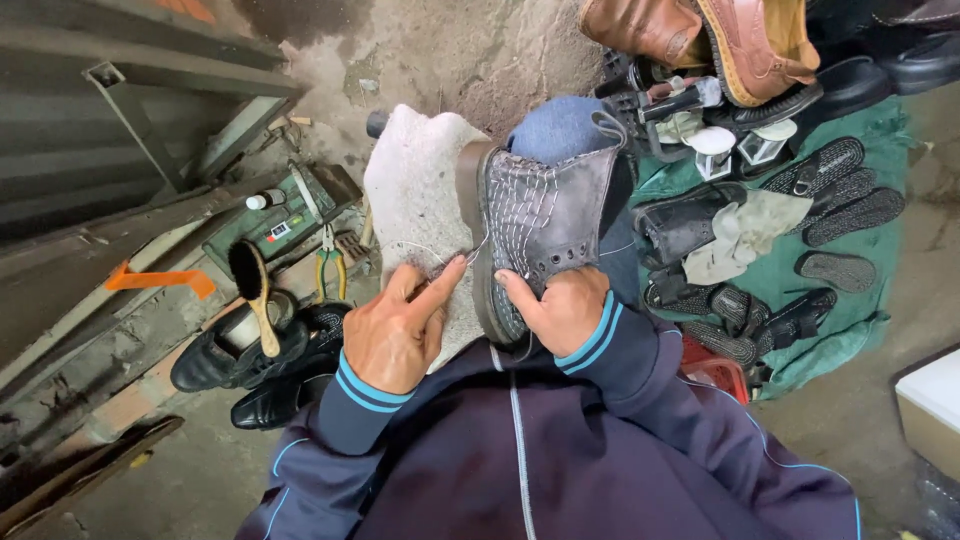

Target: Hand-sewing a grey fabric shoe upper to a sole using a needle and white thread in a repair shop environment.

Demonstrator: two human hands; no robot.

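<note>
Grey leather boot [545, 225] lay gripped in the right hand [560, 310] while left hand [395, 335] fingers [440, 285] pinched thread [425, 250].

A worn grey lace-up boot [545, 225] lies sole-leftward on the knee, pale thread [425, 250] looping from its welt.

Concrete floor [450, 50], green cloth [860, 210] spread on it, black shoes [250, 365], pliers [330, 268], white box [935, 405]
</note>
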